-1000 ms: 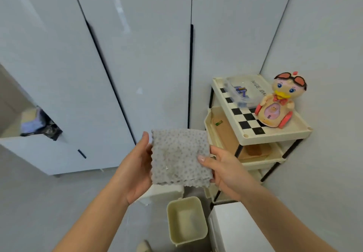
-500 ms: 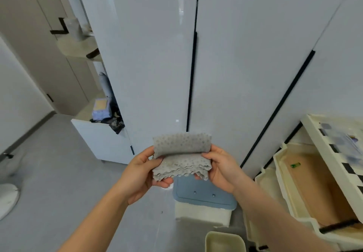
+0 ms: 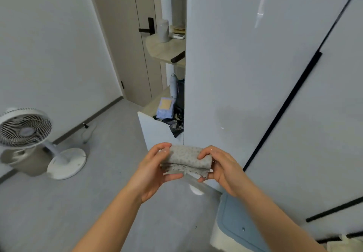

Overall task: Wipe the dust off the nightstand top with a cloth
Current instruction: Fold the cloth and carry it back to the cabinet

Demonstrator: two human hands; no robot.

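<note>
Soft, nubby grey cloth; glossy smooth white wardrobe doors; matt grey floor.

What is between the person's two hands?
A folded grey dotted cloth spans the gap. The left hand grips one end and the right hand grips the other, as the head view shows.

Both bare forearms reach forward from the lower edge and come close together in the middle. The left grip and the right grip each hold one end of a folded grey cloth, with their fingers curled around it.
</note>
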